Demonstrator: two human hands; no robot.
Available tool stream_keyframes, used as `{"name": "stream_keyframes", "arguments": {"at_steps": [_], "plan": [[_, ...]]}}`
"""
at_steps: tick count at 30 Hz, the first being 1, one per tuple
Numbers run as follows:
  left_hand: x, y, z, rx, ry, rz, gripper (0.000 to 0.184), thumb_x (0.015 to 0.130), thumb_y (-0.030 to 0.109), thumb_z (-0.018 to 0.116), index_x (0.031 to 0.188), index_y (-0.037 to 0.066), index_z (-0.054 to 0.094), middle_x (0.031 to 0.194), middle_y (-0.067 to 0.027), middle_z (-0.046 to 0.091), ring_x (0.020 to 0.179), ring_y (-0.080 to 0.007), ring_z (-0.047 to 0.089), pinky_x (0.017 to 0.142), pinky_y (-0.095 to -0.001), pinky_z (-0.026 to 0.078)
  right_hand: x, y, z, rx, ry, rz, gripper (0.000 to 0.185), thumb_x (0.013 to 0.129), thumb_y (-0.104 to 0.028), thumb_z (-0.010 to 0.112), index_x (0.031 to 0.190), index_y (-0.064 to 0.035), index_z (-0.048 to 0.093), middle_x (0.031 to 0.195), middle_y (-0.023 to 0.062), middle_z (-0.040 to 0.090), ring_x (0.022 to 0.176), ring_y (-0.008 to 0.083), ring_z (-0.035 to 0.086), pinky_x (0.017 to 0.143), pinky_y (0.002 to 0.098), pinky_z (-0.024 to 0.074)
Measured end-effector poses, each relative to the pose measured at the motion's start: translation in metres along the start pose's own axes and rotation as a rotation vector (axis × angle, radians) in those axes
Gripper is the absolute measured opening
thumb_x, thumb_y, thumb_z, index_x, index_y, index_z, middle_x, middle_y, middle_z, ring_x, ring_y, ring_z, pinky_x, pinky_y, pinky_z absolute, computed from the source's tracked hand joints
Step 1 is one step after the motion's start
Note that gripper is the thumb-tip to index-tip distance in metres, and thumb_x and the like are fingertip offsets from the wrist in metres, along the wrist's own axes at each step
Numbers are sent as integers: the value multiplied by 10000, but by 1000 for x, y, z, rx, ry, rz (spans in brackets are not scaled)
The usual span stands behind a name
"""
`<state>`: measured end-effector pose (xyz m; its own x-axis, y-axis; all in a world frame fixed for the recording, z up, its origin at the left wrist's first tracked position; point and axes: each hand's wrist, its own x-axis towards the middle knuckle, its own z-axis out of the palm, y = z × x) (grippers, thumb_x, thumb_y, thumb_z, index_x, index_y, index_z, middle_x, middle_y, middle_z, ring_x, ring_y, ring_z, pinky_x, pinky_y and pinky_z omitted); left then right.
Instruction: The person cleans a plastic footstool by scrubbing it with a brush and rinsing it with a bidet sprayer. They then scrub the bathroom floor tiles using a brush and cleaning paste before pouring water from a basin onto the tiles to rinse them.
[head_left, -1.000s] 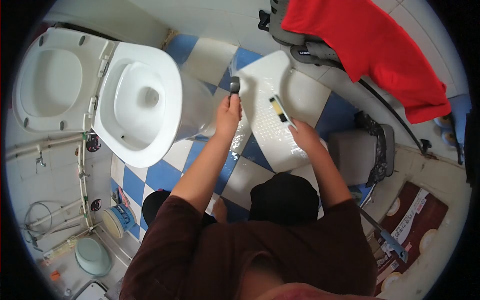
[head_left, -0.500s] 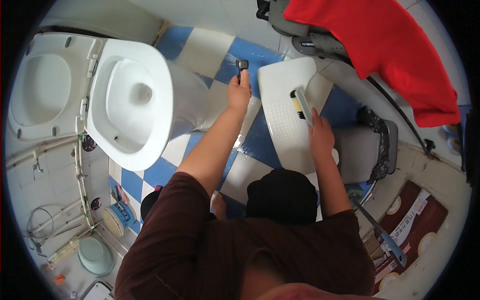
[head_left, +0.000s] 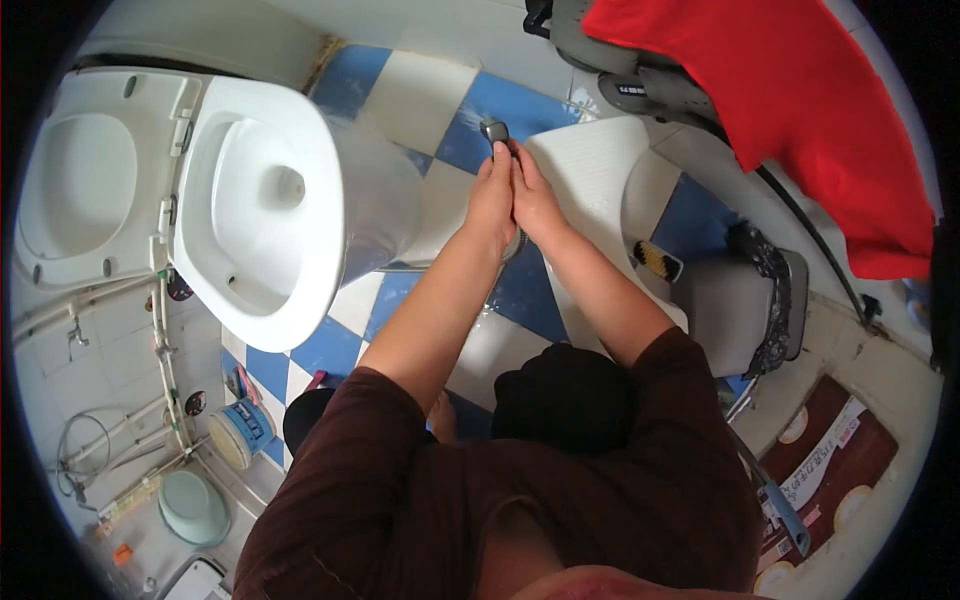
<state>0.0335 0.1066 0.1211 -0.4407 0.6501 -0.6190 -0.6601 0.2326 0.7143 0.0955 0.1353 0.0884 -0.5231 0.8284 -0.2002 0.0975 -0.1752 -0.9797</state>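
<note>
Near the upper middle of the view, my left hand (head_left: 491, 200) is closed round a dark spray head (head_left: 494, 130). Pressed against it on the right is my right hand (head_left: 536, 203), its fingers also at the sprayer's handle. Just beyond them, spray falls on the blue and white floor tiles (head_left: 420, 95). A white, curved, textured stool (head_left: 595, 165) stands behind and to the right of my hands. The brush (head_left: 658, 261) lies bristles up by the stool's right side, touched by neither hand.
A white toilet (head_left: 325, 210) with its lid up stands at the left. At the right are a grey bin (head_left: 715, 315) with a black bag and a hanging red cloth (head_left: 780, 110). A blue-labelled bucket (head_left: 240, 430) and a pale green basin (head_left: 193, 508) sit lower left.
My right hand has let go of the brush and moved left to join my left hand at the spray head. The brush now lies by the stool's right side.
</note>
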Motion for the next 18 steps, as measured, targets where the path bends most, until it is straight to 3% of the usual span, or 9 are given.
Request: {"name": "stream_keyframes", "arguments": {"at_steps": [1, 4, 7, 8, 9, 11, 14, 17, 18], "plan": [[-1, 1, -1, -5, 23, -12, 439, 909, 477, 495, 1041, 59, 517, 928, -33, 551, 837, -137, 493, 744, -290, 414, -2, -3, 3, 32, 19, -1, 447, 976, -342, 355, 1327, -66, 385, 1219, 187, 523, 1107, 295, 522, 930, 358, 404], [8, 0, -16, 219, 20, -84, 552, 879, 583, 457, 1135, 96, 505, 1045, -65, 559, 1028, -196, 492, 844, -363, 394, -1, 9, 7, 134, 7, 41, 404, 979, -334, 353, 1258, -53, 432, 1105, 148, 573, 992, 261, 568, 847, 347, 444], [18, 3, -31, 74, -208, -72, 614, 858, 639, 429, 1152, 104, 496, 1130, -72, 524, 987, -202, 485, 811, -376, 383, -1, 14, 3, 296, -75, 160, 351, 982, -329, 350, 1129, -38, 480, 920, 83, 585, 790, 184, 571, 698, 305, 465], [20, 5, -34, 6, 33, -94, 676, 839, 682, 402, 1165, 95, 475, 1220, -89, 472, 997, -226, 488, 792, -400, 377, -2, 13, -1, 359, -109, 208, 342, 983, -328, 349, 1081, -34, 493, 852, 59, 582, 715, 153, 563, 643, 287, 467], [15, 18, -30, -146, 19, -125, 639, 872, 648, 370, 1152, 80, 456, 1243, -115, 442, 1038, -241, 480, 797, -412, 377, -4, 10, -5, 437, -127, 231, 330, 984, -327, 348, 1048, -38, 493, 817, 43, 560, 674, 134, 534, 610, 271, 451], [42, 20, -48, -365, 3, -155, 461, 953, 468, 362, 1149, 60, 448, 1203, -154, 463, 1062, -259, 497, 798, -423, 432, -16, 2, -10, 592, -168, 284, 314, 985, -325, 348, 983, -46, 493, 746, 12, 517, 593, 94, 475, 546, 239, 418], [94, 10, -66, -563, 52, -132, 347, 960, 373, 415, 1113, 68, 479, 1048, -144, 564, 950, -236, 589, 777, -420, 514, -37, -18, -14, 518, -262, 295, 325, 990, -323, 334, 981, -38, 488, 724, 16, 489, 564, 91, 439, 522, 235, 391], [155, -3, -111, -809, -48, -294, 243, 970, 311, 411, 981, 94, 520, 808, -71, 618, 693, -207, 621, 621, -364, 561, -45, -22, -17, 547, -265, 285, 361, 993, -351, 322, 985, -29, 484, 717, 20, 479, 561, 89, 427, 517, 236, 383], [144, 5, -95, -714, 150, -248, 233, 963, 321, 432, 891, 120, 525, 659, 5, 568, 575, -147, 569, 499, -306, 518, -44, -27, -22, 556, -265, 302, 370, 993, -358, 318, 986, -28, 484, 714, 20, 477, 562, 88, 427, 517, 235, 383]]}}
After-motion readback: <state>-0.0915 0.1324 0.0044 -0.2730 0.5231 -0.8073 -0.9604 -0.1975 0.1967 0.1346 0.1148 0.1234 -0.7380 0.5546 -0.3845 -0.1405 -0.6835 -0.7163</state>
